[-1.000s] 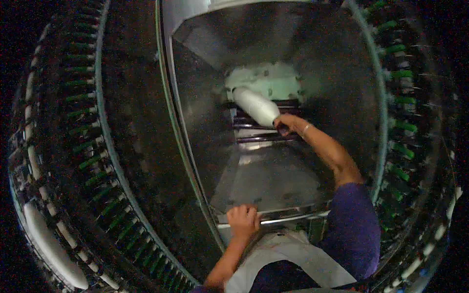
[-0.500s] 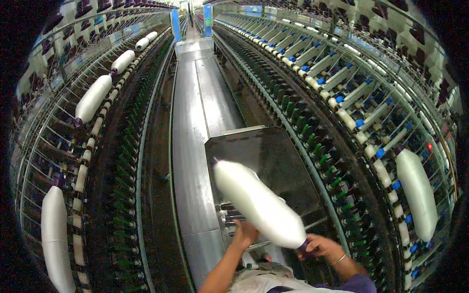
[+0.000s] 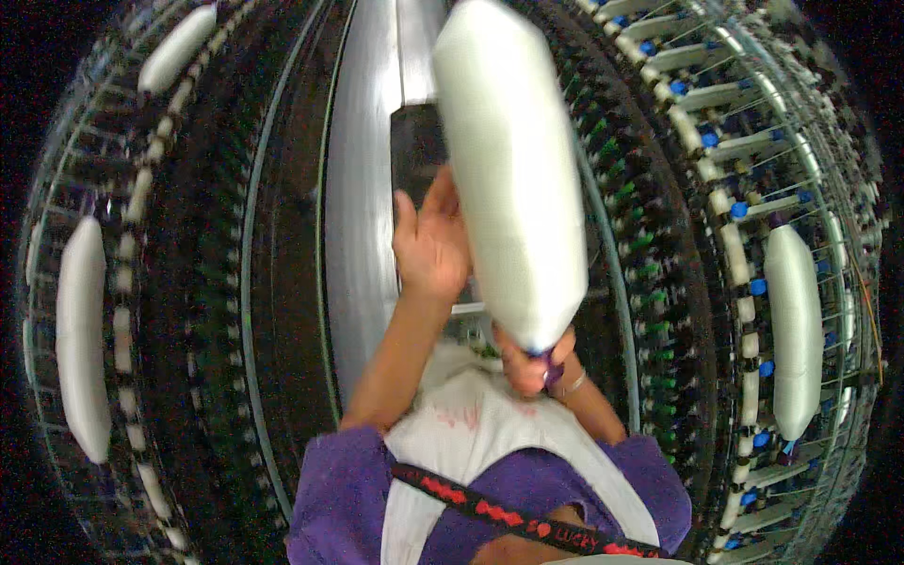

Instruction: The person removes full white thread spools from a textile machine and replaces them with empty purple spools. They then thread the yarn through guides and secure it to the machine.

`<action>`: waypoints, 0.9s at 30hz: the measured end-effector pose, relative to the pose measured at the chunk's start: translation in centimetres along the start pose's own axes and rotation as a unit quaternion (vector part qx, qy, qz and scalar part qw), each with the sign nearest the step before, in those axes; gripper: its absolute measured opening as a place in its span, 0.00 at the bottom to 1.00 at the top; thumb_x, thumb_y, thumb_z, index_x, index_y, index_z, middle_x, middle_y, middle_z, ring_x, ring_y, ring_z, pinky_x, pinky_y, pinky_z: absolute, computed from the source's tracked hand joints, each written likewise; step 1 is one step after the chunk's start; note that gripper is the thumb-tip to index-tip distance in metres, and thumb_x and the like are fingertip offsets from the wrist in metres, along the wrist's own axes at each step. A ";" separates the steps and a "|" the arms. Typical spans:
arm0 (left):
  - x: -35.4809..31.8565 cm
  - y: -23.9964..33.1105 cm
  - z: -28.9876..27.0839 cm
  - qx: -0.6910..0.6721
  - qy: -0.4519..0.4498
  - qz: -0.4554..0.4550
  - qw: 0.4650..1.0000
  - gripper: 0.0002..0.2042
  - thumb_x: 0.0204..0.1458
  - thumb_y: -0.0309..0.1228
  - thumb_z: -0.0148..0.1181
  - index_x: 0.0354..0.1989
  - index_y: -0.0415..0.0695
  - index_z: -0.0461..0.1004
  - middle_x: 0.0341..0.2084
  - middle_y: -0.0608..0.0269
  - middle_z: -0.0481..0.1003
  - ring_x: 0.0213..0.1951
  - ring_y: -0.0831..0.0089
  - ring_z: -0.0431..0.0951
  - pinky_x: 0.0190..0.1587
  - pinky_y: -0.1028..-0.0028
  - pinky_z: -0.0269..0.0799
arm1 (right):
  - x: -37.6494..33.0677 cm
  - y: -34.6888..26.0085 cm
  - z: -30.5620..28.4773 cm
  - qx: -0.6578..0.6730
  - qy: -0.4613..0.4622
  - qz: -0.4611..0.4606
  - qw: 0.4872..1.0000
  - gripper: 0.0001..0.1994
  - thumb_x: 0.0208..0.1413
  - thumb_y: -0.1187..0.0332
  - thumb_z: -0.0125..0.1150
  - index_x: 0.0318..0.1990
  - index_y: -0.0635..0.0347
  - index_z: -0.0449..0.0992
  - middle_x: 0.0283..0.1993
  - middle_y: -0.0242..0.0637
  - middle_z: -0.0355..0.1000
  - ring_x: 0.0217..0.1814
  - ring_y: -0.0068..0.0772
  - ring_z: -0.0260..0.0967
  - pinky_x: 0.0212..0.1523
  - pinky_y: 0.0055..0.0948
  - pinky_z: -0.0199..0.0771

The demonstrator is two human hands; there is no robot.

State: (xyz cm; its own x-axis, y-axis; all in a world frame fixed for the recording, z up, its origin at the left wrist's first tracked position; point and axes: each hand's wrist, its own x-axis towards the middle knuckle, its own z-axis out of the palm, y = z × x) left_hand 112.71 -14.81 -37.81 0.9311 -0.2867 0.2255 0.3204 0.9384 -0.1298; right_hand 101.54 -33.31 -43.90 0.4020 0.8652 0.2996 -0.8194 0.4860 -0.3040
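Note:
A large white roving bobbin (image 3: pixel 513 179) stands nearly upright in front of me, its top leaning slightly left. My right hand (image 3: pixel 535 363) is closed round the purple tube end at the bobbin's bottom. Beside the bobbin's left flank, my left hand (image 3: pixel 435 240) has its palm up and its fingers apart. Some of its fingertips pass behind the bobbin, so I cannot tell whether they touch it. Behind both lies a dark flat cart top (image 3: pixel 414 141), mostly covered by the bobbin and my hand.
Spinning frames flank the aisle. White bobbins hang at the left, one near (image 3: pixel 83 339) and one farther (image 3: pixel 179 49); another bobbin (image 3: pixel 794 330) hangs at the right. Rails (image 3: pixel 250 282) run along both machines. A shiny metal strip (image 3: pixel 363 188) runs up the aisle.
The bobbin has swung from a leftward slant to nearly upright and is nearer my view. My left hand has risen beside it with the palm turned up. The view has tilted down toward my body.

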 end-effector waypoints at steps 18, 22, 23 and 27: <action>-3.2 3.7 0.5 0.197 0.151 0.082 0.965 0.21 0.60 0.47 0.56 0.52 0.43 0.70 0.51 0.59 0.74 0.56 0.64 0.71 0.61 0.58 0.64 | -0.5 0.3 -1.7 -0.337 0.298 0.033 0.892 0.27 0.34 0.72 0.68 0.46 0.76 0.69 0.30 0.45 0.74 0.27 0.41 0.73 0.29 0.39 0.75; -5.8 4.2 1.5 0.216 0.015 0.162 0.963 0.33 0.56 0.54 0.58 0.61 0.44 0.62 0.59 0.55 0.68 0.60 0.61 0.68 0.63 0.58 0.62 | 3.1 -0.8 -0.4 -0.478 0.349 -0.067 0.803 0.23 0.32 0.75 0.66 0.43 0.69 0.75 0.33 0.42 0.77 0.34 0.36 0.75 0.36 0.36 0.76; -6.1 4.1 1.7 0.253 -0.050 0.194 0.947 0.37 0.54 0.56 0.59 0.64 0.44 0.59 0.61 0.54 0.66 0.60 0.60 0.67 0.64 0.58 0.61 | 3.7 -1.3 0.2 -0.556 0.386 -0.055 0.734 0.22 0.33 0.75 0.66 0.43 0.69 0.75 0.31 0.42 0.77 0.33 0.34 0.75 0.36 0.34 0.75; -5.3 3.7 1.2 0.501 -0.020 0.199 0.842 0.53 0.42 0.62 0.68 0.70 0.44 0.47 0.64 0.55 0.60 0.64 0.59 0.63 0.64 0.55 0.61 | 6.2 -1.6 1.8 -0.776 0.506 -0.026 0.375 0.33 0.35 0.70 0.72 0.54 0.65 0.67 0.33 0.48 0.76 0.37 0.41 0.78 0.39 0.39 0.76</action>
State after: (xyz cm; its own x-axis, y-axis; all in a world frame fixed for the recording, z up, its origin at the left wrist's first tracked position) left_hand 108.74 -9.59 -38.34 0.9165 0.0773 0.3926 -0.3433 0.6557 0.6724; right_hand 104.59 -28.93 -39.91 0.9940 0.0719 0.0826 0.1094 -0.6882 -0.7173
